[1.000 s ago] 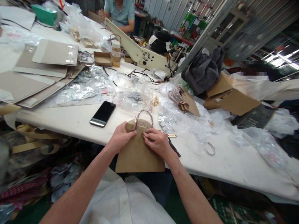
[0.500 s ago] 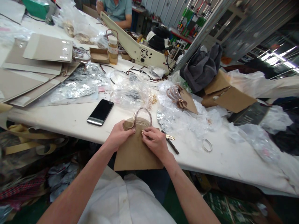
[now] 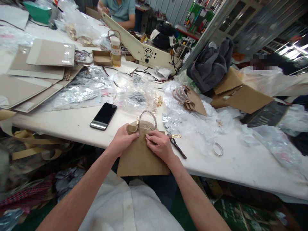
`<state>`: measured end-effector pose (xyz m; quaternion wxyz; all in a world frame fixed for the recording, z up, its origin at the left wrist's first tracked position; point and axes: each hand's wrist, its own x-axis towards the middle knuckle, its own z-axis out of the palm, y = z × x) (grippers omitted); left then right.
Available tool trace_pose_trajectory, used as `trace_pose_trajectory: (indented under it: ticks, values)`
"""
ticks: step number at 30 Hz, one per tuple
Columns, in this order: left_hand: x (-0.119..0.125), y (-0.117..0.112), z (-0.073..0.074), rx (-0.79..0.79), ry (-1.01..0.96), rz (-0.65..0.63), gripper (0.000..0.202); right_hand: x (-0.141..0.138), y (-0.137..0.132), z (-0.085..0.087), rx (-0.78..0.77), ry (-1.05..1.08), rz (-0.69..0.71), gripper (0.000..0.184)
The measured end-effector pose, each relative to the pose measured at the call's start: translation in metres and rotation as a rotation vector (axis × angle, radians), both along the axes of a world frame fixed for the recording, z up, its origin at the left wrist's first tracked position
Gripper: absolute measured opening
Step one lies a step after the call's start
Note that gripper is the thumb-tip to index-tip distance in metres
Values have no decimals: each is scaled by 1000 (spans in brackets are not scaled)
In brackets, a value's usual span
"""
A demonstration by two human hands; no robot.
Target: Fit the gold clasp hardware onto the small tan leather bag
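I have the tan, flat bag-shaped panel (image 3: 141,160) lying across the front edge of the white table (image 3: 60,125), long axis running away from me. Its thin curved handle (image 3: 146,119) points forward. My left hand (image 3: 124,140) grips the upper edge; my right hand (image 3: 160,146) pinches near the centre.

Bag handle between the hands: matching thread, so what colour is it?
The handle is coppery rose-brown, best seen in the head view.

Tan leather bag panel (image 3: 141,159), rose-gold handle (image 3: 146,120)
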<state>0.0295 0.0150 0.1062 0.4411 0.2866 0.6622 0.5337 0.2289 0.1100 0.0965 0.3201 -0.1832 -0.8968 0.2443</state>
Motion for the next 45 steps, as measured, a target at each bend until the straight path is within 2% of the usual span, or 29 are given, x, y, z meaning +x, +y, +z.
trace_pose_trajectory:
  ticks: [4,10,14,19,25,28,34,37,41,45]
  values:
    - [0,0,-1,6,36,-7,31,-1,-2,1,-20,5,-29,24]
    - [-1,-2,2,24,-107,-17,40,4,-4,4,-122,80,-73,16]
    - [-1,-2,1,25,-114,-14,40,6,-3,3,-148,127,-84,15]
    - [1,-3,-2,19,-95,26,40,4,2,6,-104,49,-31,18]
    - [3,-5,-3,33,-185,67,41,4,8,14,18,-43,-9,25]
    - [4,-5,-4,35,-151,82,40,2,8,15,56,-109,16,28]
    - [4,-5,-9,62,-96,74,35,-4,3,14,143,-257,-36,28]
    - [4,-8,-9,67,-92,69,36,-3,4,19,173,-305,-16,30]
    - [4,-9,-9,73,-123,70,36,2,10,23,188,-294,77,30]
    - [4,-7,-11,67,-120,87,36,2,7,20,174,-274,5,27]
